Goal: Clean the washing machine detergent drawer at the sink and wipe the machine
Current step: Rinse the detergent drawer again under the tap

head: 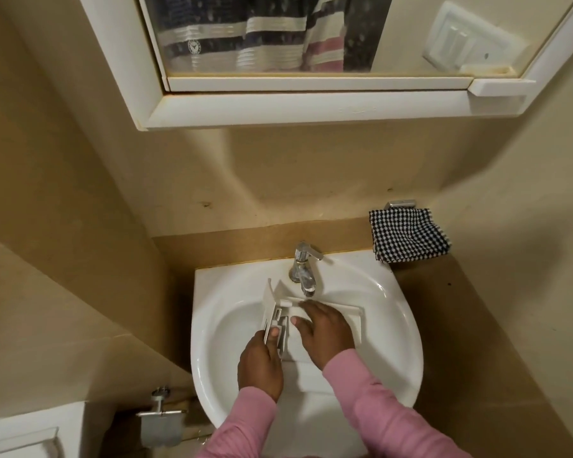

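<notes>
This is a small home bathroom. A white ceramic sink (382, 328) with a chrome tap (303, 269) is fixed against beige tiled walls (80, 193), under a white-framed mirrored cabinet (278, 38). A checked cloth (409, 234) hangs on a wall holder to the right, and a metal paper-roll holder (161, 421) is mounted low on the left.

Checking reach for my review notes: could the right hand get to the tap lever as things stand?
Probably yes. The right hand lies open in the detergent drawer right under the spout, the tap lever just above and beyond it, nothing blocking; the left hand grips the drawer.
</notes>
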